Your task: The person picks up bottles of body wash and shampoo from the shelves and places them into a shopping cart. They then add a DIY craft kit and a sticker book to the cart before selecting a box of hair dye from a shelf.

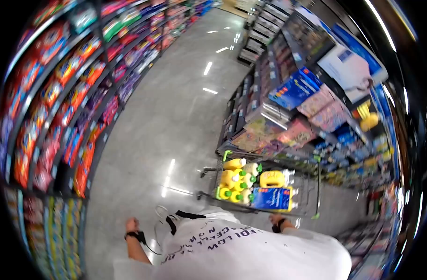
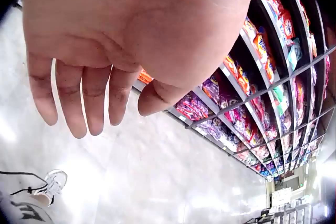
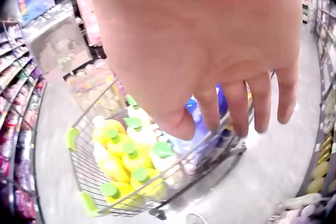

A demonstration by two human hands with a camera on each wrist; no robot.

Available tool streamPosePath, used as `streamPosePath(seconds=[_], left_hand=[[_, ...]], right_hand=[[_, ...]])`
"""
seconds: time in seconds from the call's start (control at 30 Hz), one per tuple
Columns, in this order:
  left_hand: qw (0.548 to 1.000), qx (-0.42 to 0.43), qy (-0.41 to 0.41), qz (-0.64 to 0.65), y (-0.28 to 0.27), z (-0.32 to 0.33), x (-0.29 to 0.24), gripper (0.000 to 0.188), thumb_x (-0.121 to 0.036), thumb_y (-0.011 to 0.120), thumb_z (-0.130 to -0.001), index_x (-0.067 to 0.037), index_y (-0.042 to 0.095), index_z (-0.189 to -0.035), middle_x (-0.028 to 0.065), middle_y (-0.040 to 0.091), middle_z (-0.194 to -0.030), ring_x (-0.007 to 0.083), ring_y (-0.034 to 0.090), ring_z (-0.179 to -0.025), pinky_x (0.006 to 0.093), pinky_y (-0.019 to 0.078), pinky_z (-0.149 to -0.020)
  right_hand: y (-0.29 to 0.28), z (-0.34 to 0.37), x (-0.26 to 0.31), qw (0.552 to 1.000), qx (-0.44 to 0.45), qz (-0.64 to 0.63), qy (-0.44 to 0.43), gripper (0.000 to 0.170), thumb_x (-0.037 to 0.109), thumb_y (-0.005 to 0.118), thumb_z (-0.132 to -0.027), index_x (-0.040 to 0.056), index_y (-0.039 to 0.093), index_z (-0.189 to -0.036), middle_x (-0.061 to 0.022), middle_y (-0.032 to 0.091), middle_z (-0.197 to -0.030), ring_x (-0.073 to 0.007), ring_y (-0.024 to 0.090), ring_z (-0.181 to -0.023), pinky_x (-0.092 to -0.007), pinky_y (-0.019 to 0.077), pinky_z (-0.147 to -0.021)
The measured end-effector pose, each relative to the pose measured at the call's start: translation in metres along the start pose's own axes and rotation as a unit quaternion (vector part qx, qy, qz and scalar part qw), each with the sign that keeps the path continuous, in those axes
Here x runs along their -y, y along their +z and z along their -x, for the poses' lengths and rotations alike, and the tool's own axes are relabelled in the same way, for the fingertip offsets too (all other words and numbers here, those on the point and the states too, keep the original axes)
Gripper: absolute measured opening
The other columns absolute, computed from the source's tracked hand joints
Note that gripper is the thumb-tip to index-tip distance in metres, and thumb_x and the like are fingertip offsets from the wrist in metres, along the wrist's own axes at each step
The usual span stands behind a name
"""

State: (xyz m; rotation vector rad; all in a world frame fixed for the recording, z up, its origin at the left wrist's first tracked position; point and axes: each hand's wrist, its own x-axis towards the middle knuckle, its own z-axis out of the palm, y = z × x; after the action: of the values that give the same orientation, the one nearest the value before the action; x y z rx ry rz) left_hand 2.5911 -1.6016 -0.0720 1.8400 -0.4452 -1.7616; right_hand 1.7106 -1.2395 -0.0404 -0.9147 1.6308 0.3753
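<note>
My left hand [image 1: 133, 226] hangs beside the body at the lower left of the head view. In the left wrist view the left hand [image 2: 126, 40] has relaxed, slightly spread fingers and holds nothing. The right hand [image 1: 277, 219] is just below the near side of a wire shopping cart [image 1: 308, 205]. Seen from the right wrist, the right hand [image 3: 205, 50] hangs with loose fingers over the cart's edge; whether it touches the cart I cannot tell. Several yellow bottles [image 3: 107, 163] with green or white caps and a blue box [image 1: 271, 198] lie in the cart.
Shelves of colourful packages [image 1: 59, 79] run along the left. A display stand with boxed goods [image 1: 295, 88] rises behind the cart on the right. Grey floor [image 1: 148, 116] stretches between them. A white shoe [image 2: 54, 183] shows in the left wrist view.
</note>
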Motion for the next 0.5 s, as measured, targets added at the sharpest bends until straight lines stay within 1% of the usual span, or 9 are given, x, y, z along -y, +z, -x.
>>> streamPosePath(seconds=[0.03,0.07,0.1,0.13,0.17,0.4,0.43,0.47,0.5], left_hand=[[0.999,-0.008,-0.030,0.022,-0.004,0.017,-0.013,0.024,-0.023,0.051,-0.080,-0.015,0.042,-0.059,-0.0008,0.038,-0.052,0.0109,0.035,-0.042,0.0293,0.0236,-0.037],[0.999,-0.001,-0.051,-0.018,0.001,0.052,-0.041,0.025,-0.024,0.050,-0.079,-0.016,0.039,-0.058,-0.0025,0.034,-0.050,0.0099,0.030,-0.041,0.0283,0.0207,-0.037],[0.995,0.064,-0.069,0.021,-0.016,0.045,-0.037,0.026,-0.023,0.050,-0.079,-0.017,0.037,-0.058,-0.0037,0.030,-0.049,0.0102,0.027,-0.041,0.0282,0.0196,-0.037],[0.997,0.034,-0.061,0.009,-0.023,0.041,-0.033,0.027,-0.025,0.050,-0.081,-0.017,0.037,-0.058,-0.0040,0.028,-0.051,0.0107,0.027,-0.041,0.0280,0.0202,-0.037],[0.994,0.067,-0.079,0.041,-0.033,0.035,-0.033,0.029,-0.026,0.050,-0.084,-0.017,0.037,-0.060,-0.0044,0.029,-0.052,0.0109,0.028,-0.042,0.0275,0.0203,-0.038],[0.990,0.055,-0.123,-0.030,-0.023,0.033,-0.093,0.025,-0.026,0.049,-0.087,-0.014,0.044,-0.066,-0.0018,0.037,-0.053,0.0146,0.034,-0.041,0.0306,0.0267,-0.037],[0.990,0.019,-0.135,-0.047,-0.028,0.015,-0.093,0.021,-0.027,0.049,-0.088,-0.008,0.057,-0.081,0.0049,0.056,-0.064,0.0179,0.051,-0.050,0.0317,0.0348,-0.041],[0.966,0.061,-0.182,-0.171,-0.050,-0.002,-0.088,0.059,-0.048,0.043,-0.090,-0.018,0.039,-0.140,0.0034,0.046,-0.140,0.0257,0.042,-0.123,0.0502,0.0336,-0.095],[0.962,0.047,-0.186,-0.193,-0.039,0.014,-0.114,0.055,-0.046,0.044,-0.090,-0.016,0.044,-0.136,0.0032,0.050,-0.135,0.0207,0.048,-0.112,0.0395,0.0377,-0.085]], right_hand=[[0.013,-0.042,0.032,0.937,-0.198,0.270,-0.102,0.034,0.032,0.061,-0.081,0.0109,0.062,-0.108,-0.0184,0.066,-0.094,-0.0353,0.065,-0.088,-0.0479,0.0513,-0.075],[-0.017,0.003,0.100,0.977,-0.086,-0.106,-0.161,0.037,0.032,0.067,-0.078,0.0090,0.062,-0.107,-0.0205,0.066,-0.091,-0.0366,0.066,-0.077,-0.0491,0.0535,-0.065],[-0.016,0.042,0.198,0.873,-0.142,-0.467,0.009,0.035,0.032,0.064,-0.082,0.0068,0.061,-0.106,-0.0205,0.066,-0.090,-0.0346,0.067,-0.070,-0.0478,0.0547,-0.057],[-0.034,0.068,0.280,0.888,-0.147,-0.420,0.121,0.036,0.033,0.052,-0.090,0.0035,0.057,-0.109,-0.0168,0.067,-0.101,-0.0226,0.066,-0.072,-0.0368,0.0510,-0.056],[-0.041,0.089,0.328,0.891,-0.155,-0.411,0.116,0.040,0.038,0.055,-0.086,0.0055,0.058,-0.110,-0.0149,0.068,-0.098,-0.0212,0.067,-0.074,-0.0349,0.0513,-0.058],[-0.011,0.018,0.390,0.937,-0.135,-0.310,0.085,0.026,0.031,0.052,-0.087,0.0111,0.062,-0.101,-0.0062,0.068,-0.092,-0.0177,0.063,-0.062,-0.0277,0.0459,-0.048],[-0.004,0.013,0.400,0.914,-0.132,-0.372,0.098,0.026,0.029,0.051,-0.087,0.0103,0.062,-0.101,-0.0055,0.069,-0.089,-0.0148,0.060,-0.056,-0.0285,0.0441,-0.045],[-0.001,0.017,0.418,0.916,-0.141,-0.360,0.102,0.025,0.028,0.051,-0.086,0.0108,0.062,-0.100,-0.0054,0.069,-0.086,-0.0137,0.058,-0.053,-0.0294,0.0438,-0.045],[0.005,0.006,0.426,0.921,-0.145,-0.343,0.115,0.024,0.028,0.050,-0.086,0.0104,0.063,-0.098,-0.0052,0.069,-0.084,-0.0145,0.059,-0.054,-0.0302,0.0454,-0.045]])
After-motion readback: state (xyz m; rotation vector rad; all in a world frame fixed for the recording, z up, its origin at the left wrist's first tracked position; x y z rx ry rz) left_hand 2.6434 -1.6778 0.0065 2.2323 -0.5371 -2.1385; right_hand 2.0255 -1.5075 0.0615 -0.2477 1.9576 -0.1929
